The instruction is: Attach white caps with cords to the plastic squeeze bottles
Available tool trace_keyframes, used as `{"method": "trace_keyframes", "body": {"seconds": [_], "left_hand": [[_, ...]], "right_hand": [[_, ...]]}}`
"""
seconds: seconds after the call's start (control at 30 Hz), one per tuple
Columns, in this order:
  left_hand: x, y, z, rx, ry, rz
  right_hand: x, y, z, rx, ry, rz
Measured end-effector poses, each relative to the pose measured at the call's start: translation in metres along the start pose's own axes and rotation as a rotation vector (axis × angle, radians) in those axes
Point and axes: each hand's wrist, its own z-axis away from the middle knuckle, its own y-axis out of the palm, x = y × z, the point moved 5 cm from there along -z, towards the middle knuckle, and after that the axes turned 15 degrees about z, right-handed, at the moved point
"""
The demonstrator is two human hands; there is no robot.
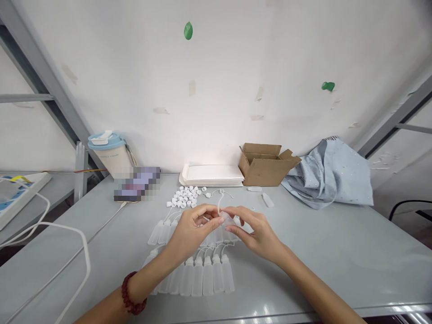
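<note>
Looks like mid-fitting — fingers of left hand (pixel 194 227) and right hand (pixel 257 232) both pinched shut on one small clear bottle (pixel 227 219), held just above the bottle rows (pixel 206 275) on the table (pixel 337 252), cap pile (pixel 185 197) behind — probably needing steady alignment and a light grip next.

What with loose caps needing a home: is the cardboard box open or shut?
Open. The cardboard box has its top flaps raised and splayed outward, exposing the inside; contents cannot be told.

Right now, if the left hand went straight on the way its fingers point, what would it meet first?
The left hand would likely meet the small clear bottle first, then the right hand.
</note>
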Motion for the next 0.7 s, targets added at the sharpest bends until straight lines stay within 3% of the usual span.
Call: {"method": "trace_keyframes", "body": {"seconds": [0.23,0.47,0.7], "left_hand": [[-0.0075,0.0040,-0.0002,0.036,0.085,-0.180],[-0.0054,0.0040,-0.0008,0.088,0.043,-0.208],[-0.0026,0.0045,-0.0001,0.133,0.012,-0.200]], "right_hand": [[-0.0004,0.0005,0.0003,-0.007,0.020,-0.033],[0.0013,0.0000,-0.0010,-0.036,0.049,-0.059],[0.0000,0.0021,-0.0010,0.001,0.169,-0.203]]}}
